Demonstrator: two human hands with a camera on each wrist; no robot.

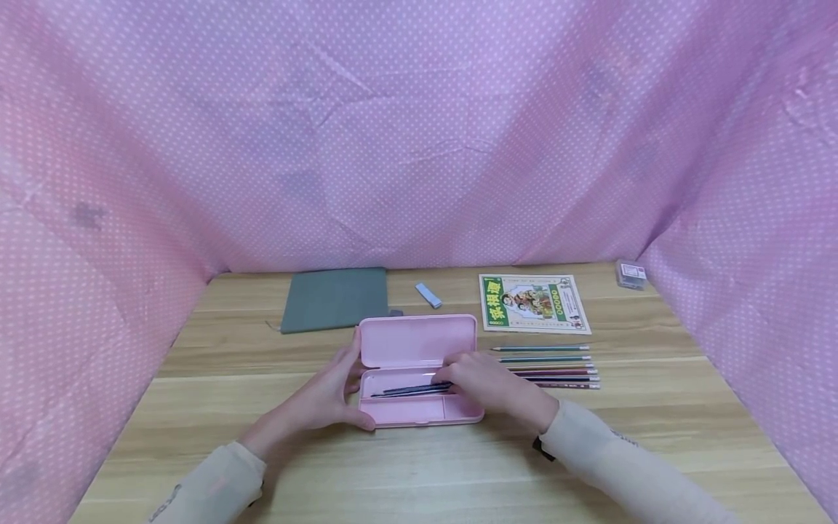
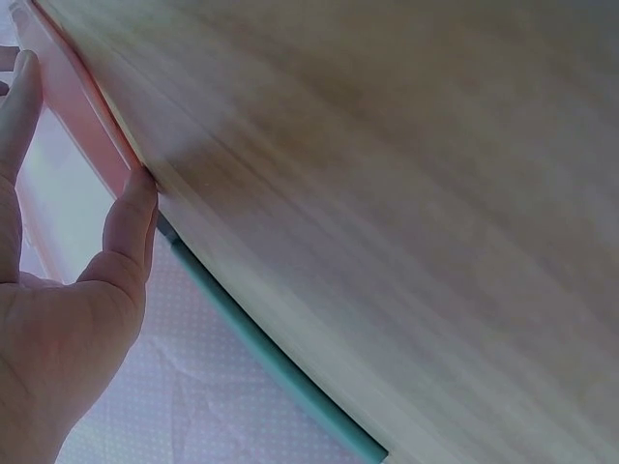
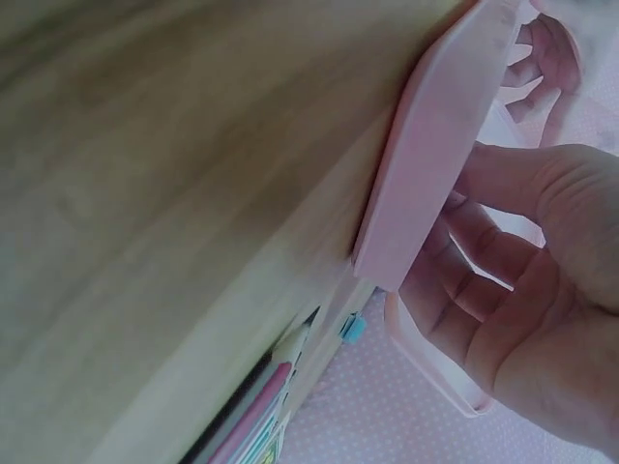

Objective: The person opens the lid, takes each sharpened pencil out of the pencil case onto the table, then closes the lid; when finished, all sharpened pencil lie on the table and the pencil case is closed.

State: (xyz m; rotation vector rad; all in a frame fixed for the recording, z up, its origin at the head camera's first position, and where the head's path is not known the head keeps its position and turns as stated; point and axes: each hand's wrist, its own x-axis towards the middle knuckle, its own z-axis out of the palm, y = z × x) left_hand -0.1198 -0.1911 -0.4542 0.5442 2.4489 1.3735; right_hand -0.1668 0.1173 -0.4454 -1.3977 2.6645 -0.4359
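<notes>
An open pink pencil case [image 1: 419,342] lies on the table, its lid tilted back. My left hand [image 1: 327,391] holds its left end, the thumb at the front corner and a finger up by the lid. Inside the case's long compartment are a few dark pencils [image 1: 409,391]. My right hand [image 1: 487,380] reaches in over the right end, its bent fingers around the right ends of these pencils. In the right wrist view, the case's wall [image 3: 435,145] hides the fingertips. The left wrist view has the thumb [image 2: 131,222] touching the case's edge.
Right of the case, several pencils [image 1: 543,358] lie in a row. Behind them is a green-and-white illustrated card [image 1: 533,304], with a small clear box [image 1: 631,274] at the far right corner. A grey-green notebook [image 1: 337,298] and a light blue strip-like object [image 1: 428,295] lie behind the case.
</notes>
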